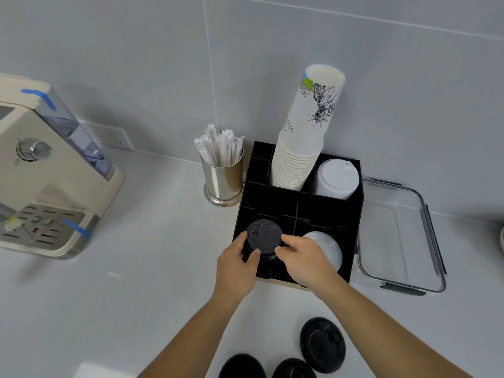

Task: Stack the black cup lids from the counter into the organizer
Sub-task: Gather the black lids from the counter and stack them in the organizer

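Observation:
A black organizer (338, 211) with several compartments stands on the white counter. Over its front left compartment both hands hold a stack of black cup lids (264, 237). My left hand (236, 266) grips the stack's left side, thumb on the front rim. My right hand (302, 257) pinches its right rim. Three more black lids lie on the counter near the bottom edge: one at the right (323, 345), one in the middle (294, 369) and one at the left (241, 367), the last two cut off by the frame.
White lids (327, 249) fill the front right compartment, more white lids (338, 180) the back right, and a tall stack of paper cups (302, 148) stands at the back. A metal cup of stirrers (222, 175) is left of the organizer, a coffee machine (46, 170) far left, a clear container (401, 236) right.

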Demonstrator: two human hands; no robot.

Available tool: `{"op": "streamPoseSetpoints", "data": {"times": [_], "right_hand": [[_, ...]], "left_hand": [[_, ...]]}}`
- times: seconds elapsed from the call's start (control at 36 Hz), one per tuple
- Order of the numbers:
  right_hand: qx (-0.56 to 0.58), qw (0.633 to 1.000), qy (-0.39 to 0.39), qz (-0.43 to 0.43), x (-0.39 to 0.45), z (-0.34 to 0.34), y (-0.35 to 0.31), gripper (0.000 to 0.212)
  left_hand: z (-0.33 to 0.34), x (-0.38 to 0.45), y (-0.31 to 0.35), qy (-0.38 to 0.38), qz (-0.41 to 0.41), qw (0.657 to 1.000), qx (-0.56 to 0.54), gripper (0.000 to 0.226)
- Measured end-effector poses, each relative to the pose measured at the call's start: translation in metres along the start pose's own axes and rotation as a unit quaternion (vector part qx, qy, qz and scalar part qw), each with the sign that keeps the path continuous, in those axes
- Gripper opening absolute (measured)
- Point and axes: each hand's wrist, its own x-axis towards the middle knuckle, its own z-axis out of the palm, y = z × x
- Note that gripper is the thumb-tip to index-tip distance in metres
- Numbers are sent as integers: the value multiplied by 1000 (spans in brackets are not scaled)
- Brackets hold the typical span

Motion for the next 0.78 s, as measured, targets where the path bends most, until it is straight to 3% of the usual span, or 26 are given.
{"op": "streamPoseSetpoints", "data": {"times": [0.14, 0.44, 0.56, 0.78], "right_hand": [[10, 1000, -6, 2, -1, 0, -3, 15], [-1, 1000, -18, -13, 1, -2, -6, 12], [-23, 999, -23, 0, 0, -3, -6, 43], [-9, 999, -6, -35, -20, -7, -20, 41]], "left_hand": [[0, 2, -1, 1, 1, 1000, 13, 46], [-2, 1, 3, -2, 4, 1000, 25, 46], [-1, 0, 6, 3, 23, 999, 34, 43], [1, 1, 11, 8, 51, 996, 72, 41]]}}
